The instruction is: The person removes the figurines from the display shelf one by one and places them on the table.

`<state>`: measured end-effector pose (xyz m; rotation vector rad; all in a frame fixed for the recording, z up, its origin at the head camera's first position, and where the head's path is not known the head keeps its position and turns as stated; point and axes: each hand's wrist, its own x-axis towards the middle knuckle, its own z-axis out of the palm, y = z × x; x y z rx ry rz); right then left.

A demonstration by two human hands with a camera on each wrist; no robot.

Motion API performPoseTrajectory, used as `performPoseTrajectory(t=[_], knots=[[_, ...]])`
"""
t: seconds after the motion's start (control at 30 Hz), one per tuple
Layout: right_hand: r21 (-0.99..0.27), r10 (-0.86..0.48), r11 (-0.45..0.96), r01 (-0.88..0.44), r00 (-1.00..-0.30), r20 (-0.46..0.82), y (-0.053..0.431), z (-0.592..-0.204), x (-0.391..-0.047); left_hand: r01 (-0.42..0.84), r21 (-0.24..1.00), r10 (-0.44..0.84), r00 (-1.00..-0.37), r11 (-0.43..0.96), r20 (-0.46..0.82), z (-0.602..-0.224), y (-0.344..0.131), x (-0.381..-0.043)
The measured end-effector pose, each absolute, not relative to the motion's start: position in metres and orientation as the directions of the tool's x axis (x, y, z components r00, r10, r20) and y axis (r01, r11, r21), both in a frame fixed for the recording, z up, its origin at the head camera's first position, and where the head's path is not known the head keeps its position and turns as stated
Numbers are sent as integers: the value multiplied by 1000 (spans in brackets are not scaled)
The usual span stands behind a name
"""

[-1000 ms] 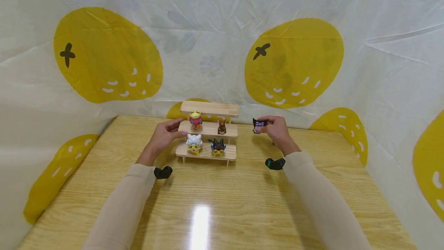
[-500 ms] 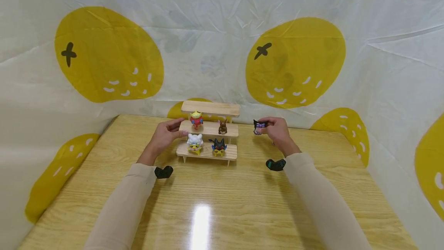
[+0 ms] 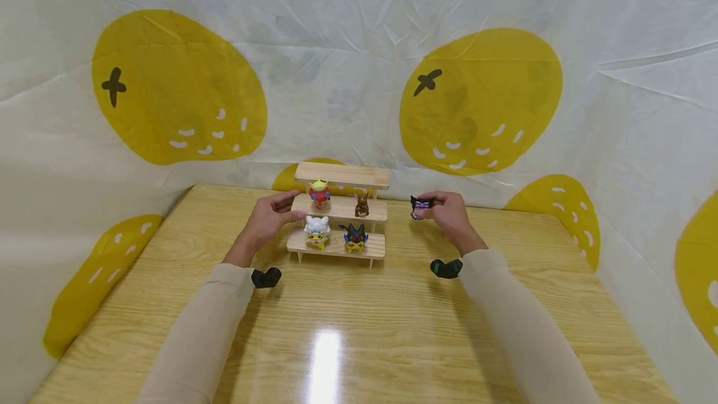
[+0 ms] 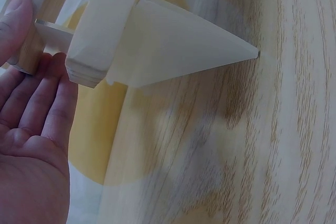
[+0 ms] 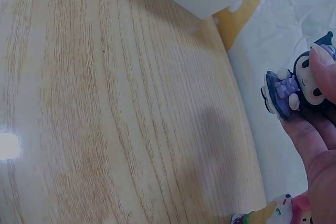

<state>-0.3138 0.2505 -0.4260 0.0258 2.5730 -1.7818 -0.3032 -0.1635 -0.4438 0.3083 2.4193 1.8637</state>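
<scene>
My left hand (image 3: 266,219) grips the left end of the middle board of a three-tier wooden display stand (image 3: 343,173); the left wrist view has the thumb above and fingers beneath the board. My right hand (image 3: 450,213) pinches a small figurine (image 5: 310,80) with a white face, black hood and purple dress, held right of the stand. On the middle board stand a red figurine with a yellow top (image 3: 320,194) and a brown one (image 3: 361,206). Below them are a white-hooded yellow figurine (image 3: 317,233) and a black-hooded one (image 3: 355,239).
In the right wrist view another figurine (image 5: 278,209), white and pink with a cone-like part, shows below my right hand. The stand rests on a wood-grain table (image 3: 336,310). Behind hangs a white cloth (image 3: 336,80) with yellow fruit prints.
The head view drifts slightly. My right hand, with the figurine, comes a little lower relative to the stand. My left hand keeps its hold, and the figurines on the boards stay put.
</scene>
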Motion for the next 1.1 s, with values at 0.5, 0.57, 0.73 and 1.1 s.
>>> performPoseTrajectory(t=[0.5, 0.57, 0.73, 1.1], knots=[[-936, -7, 352, -1, -1000, -2, 251, -432, -315, 101, 966, 196, -979, 236, 55, -443, -162, -303], [-935, -9, 354, -2, -1000, -1, 251, -432, -315, 103, 966, 199, -979, 239, 56, -442, -162, -303], [-932, -9, 363, 5, -1000, -9, 250, -434, -315, 105, 965, 199, -978, 239, 57, -442, -162, -302], [-936, -4, 352, 11, -1000, -13, 250, -438, -317, 95, 961, 187, -981, 259, 47, -441, -162, -304]])
